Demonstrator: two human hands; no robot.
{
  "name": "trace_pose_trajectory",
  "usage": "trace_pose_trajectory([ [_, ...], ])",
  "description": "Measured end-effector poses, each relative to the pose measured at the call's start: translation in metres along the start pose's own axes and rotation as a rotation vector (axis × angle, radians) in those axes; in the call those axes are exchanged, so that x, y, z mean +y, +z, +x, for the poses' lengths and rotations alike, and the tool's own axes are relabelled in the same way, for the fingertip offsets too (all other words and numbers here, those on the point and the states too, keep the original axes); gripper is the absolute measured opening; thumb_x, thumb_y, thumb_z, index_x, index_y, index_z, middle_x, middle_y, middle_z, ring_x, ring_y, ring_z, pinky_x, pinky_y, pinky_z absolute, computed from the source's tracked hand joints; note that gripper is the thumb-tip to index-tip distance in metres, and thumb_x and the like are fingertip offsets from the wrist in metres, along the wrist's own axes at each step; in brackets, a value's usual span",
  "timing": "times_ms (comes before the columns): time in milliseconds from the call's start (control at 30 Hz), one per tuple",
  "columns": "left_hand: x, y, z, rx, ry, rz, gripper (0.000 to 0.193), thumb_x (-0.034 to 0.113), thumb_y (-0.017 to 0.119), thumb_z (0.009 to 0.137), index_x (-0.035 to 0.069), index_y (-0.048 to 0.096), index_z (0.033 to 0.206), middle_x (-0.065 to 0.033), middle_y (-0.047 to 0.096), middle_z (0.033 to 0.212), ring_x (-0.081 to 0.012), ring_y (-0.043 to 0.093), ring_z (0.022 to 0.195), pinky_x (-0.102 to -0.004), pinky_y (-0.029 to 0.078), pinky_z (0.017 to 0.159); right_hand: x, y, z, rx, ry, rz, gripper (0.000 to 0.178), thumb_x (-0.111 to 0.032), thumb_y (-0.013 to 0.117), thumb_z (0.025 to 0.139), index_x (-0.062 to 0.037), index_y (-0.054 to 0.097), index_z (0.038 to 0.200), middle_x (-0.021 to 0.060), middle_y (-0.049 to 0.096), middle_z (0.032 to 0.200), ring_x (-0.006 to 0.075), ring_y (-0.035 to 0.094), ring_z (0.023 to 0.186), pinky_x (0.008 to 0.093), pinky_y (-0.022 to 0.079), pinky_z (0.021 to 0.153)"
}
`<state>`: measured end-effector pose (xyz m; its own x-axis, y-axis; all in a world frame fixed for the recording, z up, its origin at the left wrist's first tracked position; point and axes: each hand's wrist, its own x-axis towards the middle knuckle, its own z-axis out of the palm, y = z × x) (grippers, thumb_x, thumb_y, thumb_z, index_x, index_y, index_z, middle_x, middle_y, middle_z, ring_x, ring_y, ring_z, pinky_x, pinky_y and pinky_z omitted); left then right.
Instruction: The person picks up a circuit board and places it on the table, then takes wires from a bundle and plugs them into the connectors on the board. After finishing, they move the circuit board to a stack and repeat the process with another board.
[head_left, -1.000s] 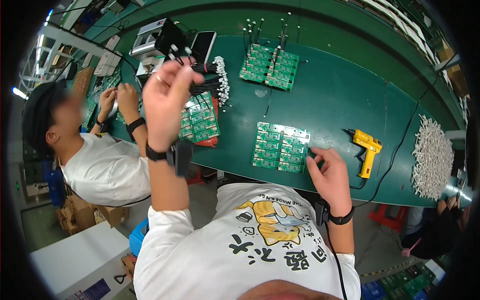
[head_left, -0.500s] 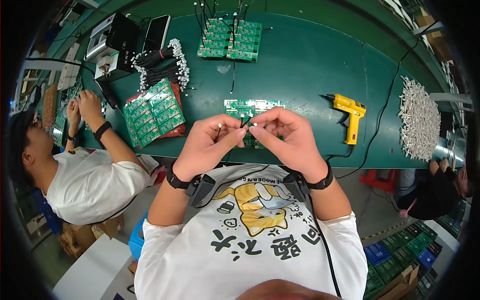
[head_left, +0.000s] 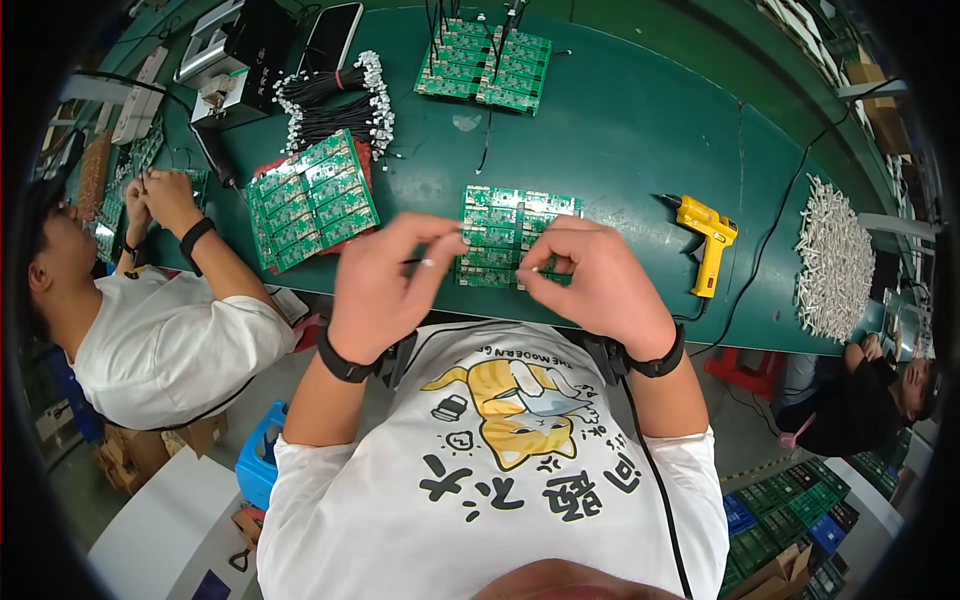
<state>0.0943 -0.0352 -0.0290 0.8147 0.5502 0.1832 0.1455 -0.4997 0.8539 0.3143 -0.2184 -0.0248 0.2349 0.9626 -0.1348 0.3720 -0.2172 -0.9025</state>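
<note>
In front of me on the bench lies a green circuit board panel (head_left: 490,238). My left hand (head_left: 385,285), smeared by motion, is left of the panel with its fingers curled around a thin black cable (head_left: 411,262); a white connector (head_left: 429,262) shows at the cable's end. Over the panel's right part, my right hand (head_left: 600,285) pinches thumb and forefinger on a small white connector (head_left: 535,269). The rest of what it holds is hidden behind the fingers.
Left are stacked circuit boards (head_left: 312,205) on red wrap and a bundle of black cables (head_left: 335,105). Farther off stand boards with upright cables (head_left: 483,65). Right lie a yellow glue gun (head_left: 708,243) and a white parts pile (head_left: 835,265). A co-worker (head_left: 170,330) sits at left.
My hands, together over the panel before, have moved apart: the left to the left, the right slightly right and down. More of the circuit board panel shows between them. The view has shifted slightly.
</note>
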Motion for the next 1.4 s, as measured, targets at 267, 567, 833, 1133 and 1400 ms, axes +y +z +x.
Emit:
trace_pose_trajectory([
  [267, -0.008, -0.008, -0.011, 0.15, -0.038, 0.072, 0.009, 0.005, 0.068, 0.117, 0.003, 0.066, 0.125, -0.0098, 0.08, 0.093, -0.0232, 0.07, 0.063, -0.0391, 0.052, 0.061, 0.02, -0.005, 0.009, 0.164, -0.183, -0.641, 0.011, -0.002, 0.088, 0.087, -0.0039, 0.084, 0.097, 0.0109, 0.07, 0.091, 0.0333, 0.071, 0.088, 0.0427, 0.059, 0.08],
  [567, -0.06, 0.022, -0.031, 0.15, 0.107, 0.226, 0.012, 0.015, 0.073, 0.113, 0.005, 0.067, 0.11, -0.0134, 0.071, 0.083, -0.0356, 0.068, 0.064, -0.0452, 0.051, 0.061, 0.005, -0.045, 0.025, 0.185, -0.269, -0.484, 0.013, -0.001, 0.089, 0.088, -0.0044, 0.085, 0.1, 0.0088, 0.074, 0.092, 0.0302, 0.071, 0.092, 0.0407, 0.059, 0.082],
  [833, -0.059, 0.042, -0.025, 0.063, 0.164, 0.318, 0.019, 0.011, 0.077, 0.101, 0.006, 0.06, 0.094, -0.0122, 0.065, 0.082, -0.0364, 0.066, 0.068, -0.0467, 0.05, 0.062, 0.019, -0.017, 0.053, 0.232, -0.077, -0.139, 0.01, -0.004, 0.09, 0.092, -0.0044, 0.086, 0.102, 0.0022, 0.073, 0.087, 0.0165, 0.068, 0.084, 0.0339, 0.056, 0.074],
  [1133, -0.066, 0.05, -0.023, 0.046, 0.262, 0.412, 0.03, 0.024, 0.083, 0.098, 0.009, 0.058, 0.09, -0.0066, 0.061, 0.093, -0.0278, 0.068, 0.073, -0.0437, 0.052, 0.059, 0.038, -0.004, 0.075, 0.306, -0.254, -0.359, 0.011, -0.005, 0.092, 0.091, -0.0044, 0.087, 0.1, 0.0017, 0.075, 0.088, 0.0141, 0.068, 0.078, 0.0287, 0.056, 0.074],
  [1400, -0.066, 0.05, -0.023, 0.054, 0.246, 0.421, 0.031, 0.024, 0.083, 0.098, 0.009, 0.058, 0.09, -0.0064, 0.061, 0.093, -0.0273, 0.068, 0.073, -0.0431, 0.052, 0.059, 0.045, -0.001, 0.075, 0.321, -0.172, -0.176, 0.012, -0.006, 0.092, 0.093, -0.0036, 0.086, 0.103, 0.0034, 0.079, 0.098, 0.0127, 0.068, 0.084, 0.0285, 0.053, 0.072],
])
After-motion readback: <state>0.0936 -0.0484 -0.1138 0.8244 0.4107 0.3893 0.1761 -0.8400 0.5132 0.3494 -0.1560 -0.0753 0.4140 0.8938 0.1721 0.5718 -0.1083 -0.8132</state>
